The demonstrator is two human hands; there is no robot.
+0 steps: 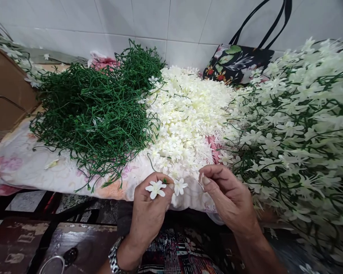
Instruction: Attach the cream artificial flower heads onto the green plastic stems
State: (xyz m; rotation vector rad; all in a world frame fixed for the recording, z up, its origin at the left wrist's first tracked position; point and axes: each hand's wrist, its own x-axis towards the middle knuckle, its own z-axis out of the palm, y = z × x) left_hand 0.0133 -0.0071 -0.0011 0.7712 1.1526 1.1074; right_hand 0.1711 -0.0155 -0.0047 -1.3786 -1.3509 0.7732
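Note:
My left hand [153, 207] pinches a green plastic flower stem [165, 180] between thumb and forefinger. Two white artificial blossoms show at that hand, one blossom [155, 189] over the knuckles and another blossom [180, 186] just past the fingertips. Thumb and forefinger of my right hand [231, 198] are closed on thin white stamens [201, 180], a little to the right of the left hand. Beyond both hands lies a heap of loose white blossoms [183, 114]. A tangled pile of bare green stems [97, 106] sits to its left.
At the right rises a big mass of white flowers on green stems [291, 133]. A black floral bag [237, 64] leans against the tiled wall [151, 19]. A cardboard box [8, 83] stands at the far left. A patterned cloth [45, 171] covers the work surface.

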